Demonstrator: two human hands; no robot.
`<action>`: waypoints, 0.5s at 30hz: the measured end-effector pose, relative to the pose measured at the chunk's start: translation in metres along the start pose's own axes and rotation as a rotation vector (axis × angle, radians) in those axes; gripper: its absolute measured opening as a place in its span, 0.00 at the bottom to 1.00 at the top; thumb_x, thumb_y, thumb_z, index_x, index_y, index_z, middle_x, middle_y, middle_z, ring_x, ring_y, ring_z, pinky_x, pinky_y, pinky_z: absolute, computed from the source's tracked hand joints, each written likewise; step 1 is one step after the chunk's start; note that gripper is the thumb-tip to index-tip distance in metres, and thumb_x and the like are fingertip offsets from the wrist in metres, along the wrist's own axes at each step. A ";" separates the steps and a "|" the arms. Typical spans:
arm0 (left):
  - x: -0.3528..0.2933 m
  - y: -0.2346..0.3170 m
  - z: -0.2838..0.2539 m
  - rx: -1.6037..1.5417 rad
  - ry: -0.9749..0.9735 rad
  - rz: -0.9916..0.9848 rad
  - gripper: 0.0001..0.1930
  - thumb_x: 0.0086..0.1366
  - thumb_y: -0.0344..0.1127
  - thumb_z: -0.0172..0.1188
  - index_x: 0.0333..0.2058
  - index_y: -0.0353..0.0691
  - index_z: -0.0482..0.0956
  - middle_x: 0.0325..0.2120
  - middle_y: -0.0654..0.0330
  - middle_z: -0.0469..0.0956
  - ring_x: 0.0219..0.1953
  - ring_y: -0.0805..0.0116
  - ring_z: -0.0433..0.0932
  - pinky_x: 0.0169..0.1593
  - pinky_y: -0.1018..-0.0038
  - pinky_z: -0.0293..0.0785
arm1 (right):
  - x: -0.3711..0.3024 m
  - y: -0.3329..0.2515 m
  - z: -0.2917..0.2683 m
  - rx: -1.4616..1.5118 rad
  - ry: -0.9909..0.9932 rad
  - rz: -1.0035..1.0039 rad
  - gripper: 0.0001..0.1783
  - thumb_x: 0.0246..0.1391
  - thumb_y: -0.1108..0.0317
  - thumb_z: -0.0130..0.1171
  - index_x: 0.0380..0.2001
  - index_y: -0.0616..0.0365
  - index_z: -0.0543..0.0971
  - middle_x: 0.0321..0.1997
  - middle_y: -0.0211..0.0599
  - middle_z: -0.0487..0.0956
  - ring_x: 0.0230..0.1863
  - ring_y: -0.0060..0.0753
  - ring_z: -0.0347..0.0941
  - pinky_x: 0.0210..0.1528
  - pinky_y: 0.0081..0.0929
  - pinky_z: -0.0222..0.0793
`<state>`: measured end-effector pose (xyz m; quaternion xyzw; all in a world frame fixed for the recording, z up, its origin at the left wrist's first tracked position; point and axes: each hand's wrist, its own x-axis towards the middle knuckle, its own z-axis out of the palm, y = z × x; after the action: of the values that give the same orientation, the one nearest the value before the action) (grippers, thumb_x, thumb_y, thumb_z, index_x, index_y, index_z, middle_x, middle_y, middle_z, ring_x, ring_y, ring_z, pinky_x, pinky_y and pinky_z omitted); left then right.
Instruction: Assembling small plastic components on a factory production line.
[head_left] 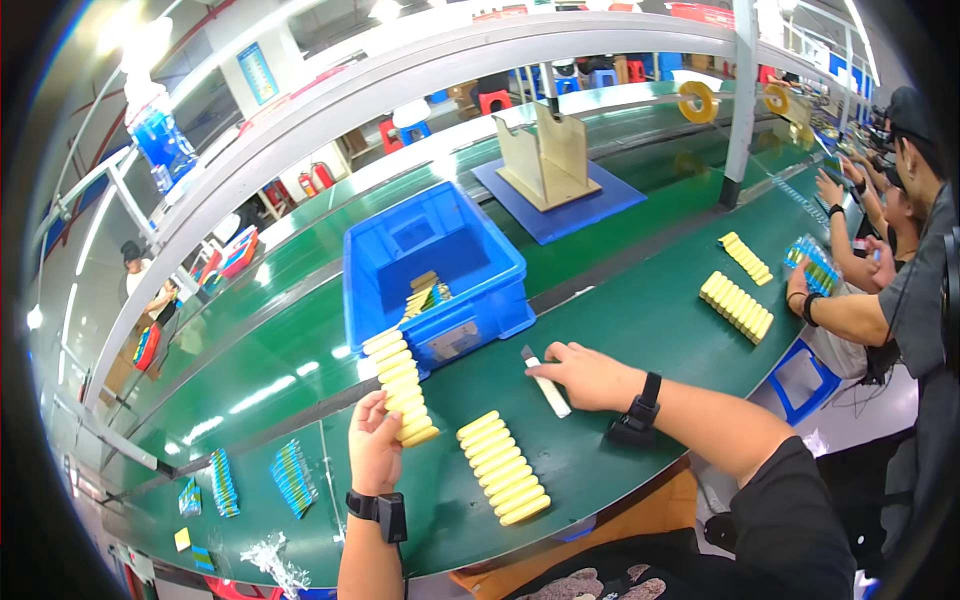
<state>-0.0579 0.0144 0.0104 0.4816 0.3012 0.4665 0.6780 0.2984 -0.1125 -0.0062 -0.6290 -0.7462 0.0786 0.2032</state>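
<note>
My left hand (pixel 374 440) pinches the lower end of a row of yellow cylinders (pixel 400 385), joined side by side. The row is raised and tilted, its upper end in front of the blue bin's near wall. My right hand (pixel 585 376) has its thumb and fingers closed at the upper part of a white utility knife (pixel 549 392) with a dark tip, low over the green table. Between my hands and closer to me, a second row of yellow cylinders (pixel 503 468) lies flat. Inside the blue bin (pixel 480 312) are several more yellow pieces (pixel 424 296).
Blue-and-yellow strips (pixel 292 478) and crumpled clear plastic (pixel 274 562) lie at left. More yellow rows (pixel 736 306) lie at right, near a co-worker's hands holding a blue-and-yellow pack (pixel 812 266). A wooden stand (pixel 545 165) sits on a blue board beyond the bin. A metal post (pixel 740 110) rises behind.
</note>
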 end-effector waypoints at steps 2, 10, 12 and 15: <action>-0.010 0.011 0.006 -0.062 -0.066 -0.081 0.25 0.68 0.18 0.56 0.62 0.39 0.69 0.58 0.50 0.76 0.57 0.58 0.80 0.56 0.62 0.82 | 0.006 0.009 0.001 -0.322 -0.052 -0.249 0.23 0.61 0.69 0.56 0.59 0.42 0.82 0.52 0.36 0.76 0.53 0.44 0.74 0.55 0.41 0.73; -0.040 0.034 0.031 -0.018 -0.131 -0.160 0.37 0.65 0.16 0.58 0.72 0.39 0.61 0.65 0.52 0.71 0.64 0.57 0.75 0.63 0.60 0.77 | 0.016 0.027 -0.008 -0.593 -0.044 -0.660 0.10 0.59 0.64 0.56 0.42 0.50 0.83 0.42 0.29 0.76 0.45 0.30 0.75 0.43 0.29 0.69; -0.043 0.031 0.038 -0.004 -0.136 -0.157 0.37 0.65 0.17 0.59 0.72 0.39 0.61 0.65 0.52 0.70 0.64 0.57 0.75 0.63 0.61 0.77 | 0.015 0.028 -0.016 -0.601 -0.065 -0.644 0.10 0.58 0.64 0.58 0.41 0.49 0.83 0.42 0.29 0.76 0.44 0.30 0.74 0.43 0.30 0.69; -0.044 0.027 0.046 0.008 -0.162 -0.161 0.38 0.65 0.17 0.61 0.73 0.38 0.60 0.66 0.53 0.69 0.65 0.58 0.73 0.64 0.62 0.76 | 0.009 0.024 -0.031 -0.412 -0.034 -0.550 0.09 0.56 0.65 0.64 0.40 0.51 0.83 0.42 0.33 0.76 0.46 0.34 0.74 0.46 0.33 0.70</action>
<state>-0.0448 -0.0406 0.0505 0.4947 0.2850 0.3691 0.7334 0.3317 -0.1034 0.0145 -0.4308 -0.8913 -0.1210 0.0730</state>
